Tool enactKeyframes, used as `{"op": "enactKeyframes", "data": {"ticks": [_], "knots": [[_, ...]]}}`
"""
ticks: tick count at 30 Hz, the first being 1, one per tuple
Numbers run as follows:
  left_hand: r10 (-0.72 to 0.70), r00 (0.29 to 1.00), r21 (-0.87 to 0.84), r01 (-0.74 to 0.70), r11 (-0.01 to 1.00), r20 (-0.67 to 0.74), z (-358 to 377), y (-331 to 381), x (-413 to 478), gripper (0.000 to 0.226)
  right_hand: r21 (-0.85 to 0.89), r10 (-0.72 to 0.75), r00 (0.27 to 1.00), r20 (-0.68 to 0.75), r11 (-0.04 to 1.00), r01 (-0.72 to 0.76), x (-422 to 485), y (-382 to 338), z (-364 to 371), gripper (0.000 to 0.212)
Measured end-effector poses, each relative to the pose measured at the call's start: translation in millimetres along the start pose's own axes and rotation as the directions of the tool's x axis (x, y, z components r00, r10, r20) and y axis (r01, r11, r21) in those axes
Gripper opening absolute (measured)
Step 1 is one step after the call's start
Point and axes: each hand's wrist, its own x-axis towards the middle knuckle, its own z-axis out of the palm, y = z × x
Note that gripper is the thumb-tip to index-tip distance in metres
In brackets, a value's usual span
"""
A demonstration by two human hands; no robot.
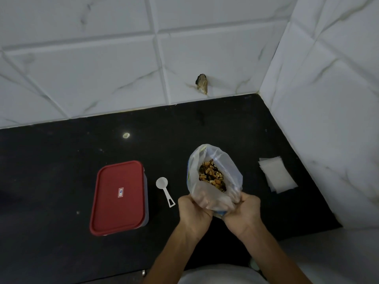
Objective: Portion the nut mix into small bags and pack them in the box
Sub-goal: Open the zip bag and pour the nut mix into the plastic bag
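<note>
The large clear plastic bag (230,160) of nut mix (212,175) stands upright on the black countertop (51,160), mouth open, at centre right. The left hand (193,212) and right hand (244,210) each grip the near rim of the bag, fingers curled tight around the gathered plastic. The white measuring scoop (166,193) lies flat just left of the bag, bowl away from the person. The box with the red lid (119,197) sits closed further left. A stack of small flat bags (277,174) lies right of the bag, near the tiled wall (328,99). A chipped hole (202,84) marks the rear tile.
</note>
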Motion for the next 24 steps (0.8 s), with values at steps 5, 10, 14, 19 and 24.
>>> {"op": "enactKeyframes", "data": {"ticks": [5, 10, 14, 19, 24], "knots": [[0.43, 0.882, 0.47, -0.302, 0.83, -0.193, -11, -7, -5, 0.029, -0.259, -0.096, 0.995, 0.026, 0.961, 0.1, 2, -4, -7, 0.038], [0.674, 0.737, 0.8, -0.377, 0.467, -0.045, -12, -5, -28, 0.023, -0.642, -0.455, 0.885, 0.097, 0.651, 0.405, -2, -6, -24, 0.027], [0.611, 0.79, 0.891, -0.312, 0.33, 0.051, -10, -10, -32, 0.041, -0.799, -0.571, 0.768, 0.291, 0.296, 0.524, -3, 0, -26, 0.065], [0.645, 0.764, 0.905, -0.271, 0.327, -0.005, -14, -12, -23, 0.032, -0.815, -0.604, 0.752, 0.265, 0.277, 0.509, 0, -1, -25, 0.026], [0.516, 0.854, 0.71, -0.324, 0.626, -0.065, -6, 3, -23, 0.017, -0.689, -0.522, 0.839, 0.154, 0.552, 0.469, 2, -9, -23, 0.009]]}}
